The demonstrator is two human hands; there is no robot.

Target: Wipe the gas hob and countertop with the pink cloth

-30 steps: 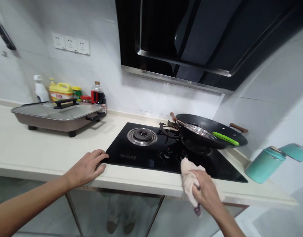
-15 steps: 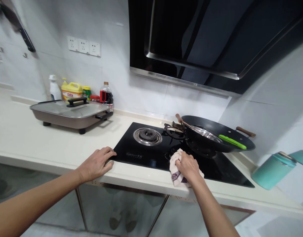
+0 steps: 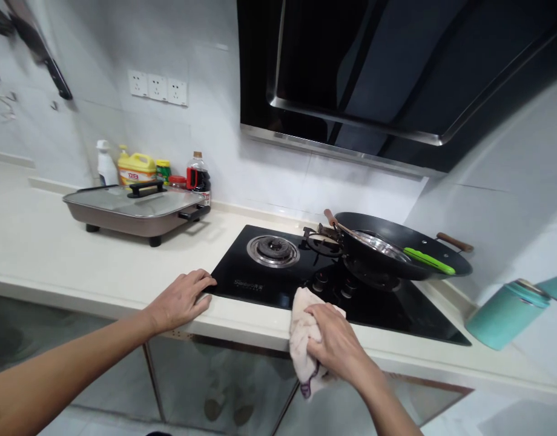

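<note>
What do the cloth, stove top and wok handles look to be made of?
Cloth: soft, matte fabric, possibly cotton or microfibre; it bunches and folds in the right hand.
Stove top: probably glass, black and glossy, with visible reflections.
Wok handles: likely wood, dull finish, judging by their brown color; too small to make out grain.

A kitchen is showing here: a black hob (image 3: 264, 300) is sitting set into the pale worktop (image 3: 124, 272), a dark range hood (image 3: 351, 72) is hanging above it, and a wok (image 3: 392, 227) is resting on the hob's right side. A lidded pan (image 3: 119, 224) is standing further left, with a yellow jug (image 3: 137, 169), small jars (image 3: 163, 170) and a bottle of dark liquid (image 3: 202, 180) lining the wall behind. A knife (image 3: 57, 77) is hanging at far left.
</note>
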